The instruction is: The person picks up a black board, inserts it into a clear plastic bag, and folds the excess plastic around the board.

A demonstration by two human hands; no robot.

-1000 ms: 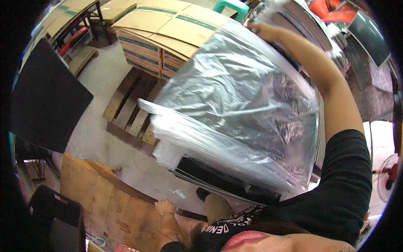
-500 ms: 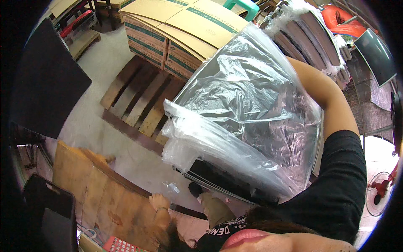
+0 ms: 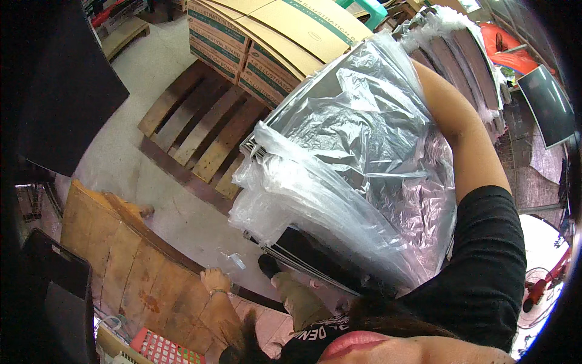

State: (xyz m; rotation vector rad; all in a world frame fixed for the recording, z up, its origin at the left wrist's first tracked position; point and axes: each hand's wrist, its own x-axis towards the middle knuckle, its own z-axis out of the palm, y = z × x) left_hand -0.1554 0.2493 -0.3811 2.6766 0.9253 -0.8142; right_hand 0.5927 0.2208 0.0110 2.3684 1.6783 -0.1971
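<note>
A large flat stack of dark boards under crumpled clear plastic (image 3: 357, 139) leans tilted against my body. Black board faces (image 3: 315, 249) and layered edges show where the plastic stops on the near side. My right arm (image 3: 461, 121) reaches round the far right side of the stack, and my right hand is hidden behind it. My left hand (image 3: 216, 282) rests on the edge of a wooden table (image 3: 139, 267), its fingers laid over the rim and holding nothing.
Brown cartons (image 3: 267, 67) stand on a wooden pallet (image 3: 194, 127) ahead. More plastic-wrapped stacks (image 3: 454, 54) are at the far right, near a monitor (image 3: 545, 103). A dark panel (image 3: 73, 91) is at the left; a red-and-white keyboard-like object (image 3: 163, 349) lies low left. A red fan (image 3: 536, 294) is at right.
The view has shifted slightly. The wrapped stack sits a little more upright and closer to me, with more board edges showing at its left corner. My left hand stays at the table edge.
</note>
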